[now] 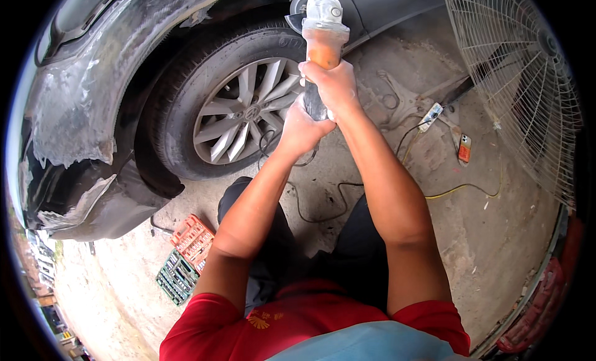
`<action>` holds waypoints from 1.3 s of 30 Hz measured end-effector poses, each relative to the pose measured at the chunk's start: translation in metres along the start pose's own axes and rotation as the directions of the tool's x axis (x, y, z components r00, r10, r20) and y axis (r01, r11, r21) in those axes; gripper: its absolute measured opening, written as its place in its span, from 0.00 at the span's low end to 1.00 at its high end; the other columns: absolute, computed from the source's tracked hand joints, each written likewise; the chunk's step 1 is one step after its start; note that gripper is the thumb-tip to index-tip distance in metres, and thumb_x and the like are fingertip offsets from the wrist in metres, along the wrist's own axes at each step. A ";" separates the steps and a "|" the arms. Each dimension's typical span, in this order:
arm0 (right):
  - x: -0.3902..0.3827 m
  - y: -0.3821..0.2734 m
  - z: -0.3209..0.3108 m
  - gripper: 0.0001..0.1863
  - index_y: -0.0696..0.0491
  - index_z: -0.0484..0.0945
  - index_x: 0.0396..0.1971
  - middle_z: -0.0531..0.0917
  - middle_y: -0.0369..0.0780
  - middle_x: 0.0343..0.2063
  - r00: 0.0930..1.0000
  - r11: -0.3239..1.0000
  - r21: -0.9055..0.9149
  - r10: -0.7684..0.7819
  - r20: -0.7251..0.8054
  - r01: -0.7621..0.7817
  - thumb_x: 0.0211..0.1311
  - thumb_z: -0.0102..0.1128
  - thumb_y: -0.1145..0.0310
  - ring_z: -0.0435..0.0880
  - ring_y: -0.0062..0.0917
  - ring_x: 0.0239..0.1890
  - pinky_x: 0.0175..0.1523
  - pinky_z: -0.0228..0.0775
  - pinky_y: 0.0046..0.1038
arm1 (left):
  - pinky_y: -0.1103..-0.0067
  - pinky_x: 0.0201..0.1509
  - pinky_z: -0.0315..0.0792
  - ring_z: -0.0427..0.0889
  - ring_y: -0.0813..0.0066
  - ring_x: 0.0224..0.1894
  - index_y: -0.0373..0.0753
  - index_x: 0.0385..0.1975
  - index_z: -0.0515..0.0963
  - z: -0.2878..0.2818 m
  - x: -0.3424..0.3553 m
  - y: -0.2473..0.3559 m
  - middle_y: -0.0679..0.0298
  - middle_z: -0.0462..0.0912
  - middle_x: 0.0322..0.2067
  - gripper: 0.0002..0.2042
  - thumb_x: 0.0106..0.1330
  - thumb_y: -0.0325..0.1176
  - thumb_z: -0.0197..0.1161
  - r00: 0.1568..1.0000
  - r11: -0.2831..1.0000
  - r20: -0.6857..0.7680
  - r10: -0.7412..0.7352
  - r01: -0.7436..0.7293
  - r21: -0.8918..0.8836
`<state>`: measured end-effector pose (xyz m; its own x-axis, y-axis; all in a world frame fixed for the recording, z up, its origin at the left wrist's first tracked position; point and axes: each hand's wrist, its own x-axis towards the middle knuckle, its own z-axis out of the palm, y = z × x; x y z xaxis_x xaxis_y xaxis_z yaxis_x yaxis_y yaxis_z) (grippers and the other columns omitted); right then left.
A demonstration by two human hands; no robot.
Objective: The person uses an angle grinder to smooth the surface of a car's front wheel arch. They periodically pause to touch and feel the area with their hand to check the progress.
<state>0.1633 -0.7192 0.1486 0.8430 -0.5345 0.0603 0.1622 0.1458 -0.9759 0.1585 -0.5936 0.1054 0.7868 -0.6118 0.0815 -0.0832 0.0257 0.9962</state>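
Both my hands are closed around an angle grinder [326, 41] with an orange and black body and a dusty, pale head. My right hand [335, 85] grips the orange body, while my left hand [302, 126] wraps the black rear end. White dust coats my fingers. At the grinder's far left side, its disc and guard [295, 19] are beside the dark car panel [397, 10] above the wheel arch; whether the disc touches it I cannot tell. Just left of my hands stands a car wheel [248, 112] with a silver spoked rim and black tyre.
Sanded, ragged bodywork [87, 94] lies to the left. An open tool case [192, 240] with sockets rests on the concrete floor. At the right stand a large wire fan [521, 69], a power strip [429, 117] and a phone [464, 148]. A black cable [323, 220] loops near my legs.
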 end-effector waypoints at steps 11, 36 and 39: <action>0.003 0.001 -0.005 0.10 0.57 0.84 0.31 0.86 0.36 0.26 0.999 0.999 -0.016 0.044 -0.031 -0.045 0.59 0.76 0.68 0.85 0.20 0.26 0.33 0.75 0.26 | 0.77 0.49 0.77 0.81 0.82 0.43 0.34 0.51 0.79 0.003 0.002 -0.002 0.69 0.85 0.43 0.23 0.57 0.32 0.77 1.000 0.999 0.002 -0.030 0.030 0.032; -0.004 -0.007 -0.001 0.12 0.60 0.86 0.28 0.87 0.38 0.24 0.999 0.972 -0.236 0.000 -0.043 -0.010 0.58 0.76 0.65 0.84 0.20 0.24 0.31 0.74 0.28 | 0.78 0.50 0.77 0.80 0.83 0.44 0.36 0.51 0.79 0.008 -0.010 0.002 0.70 0.85 0.44 0.21 0.59 0.32 0.78 1.000 0.998 -0.001 0.026 -0.026 -0.058; -0.003 -0.007 -0.001 0.12 0.59 0.87 0.27 0.87 0.38 0.24 0.999 0.977 -0.213 -0.017 -0.046 0.007 0.58 0.77 0.65 0.84 0.20 0.24 0.31 0.74 0.28 | 0.78 0.50 0.77 0.80 0.83 0.43 0.36 0.51 0.79 0.011 -0.011 0.007 0.70 0.85 0.43 0.21 0.60 0.32 0.78 0.999 0.998 -0.010 0.041 -0.042 -0.048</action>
<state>0.1587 -0.7196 0.1551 0.8154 -0.5749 0.0673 0.0554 -0.0382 -0.9977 0.1426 -0.5955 0.1110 0.7889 -0.6021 0.1229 -0.0868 0.0888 0.9923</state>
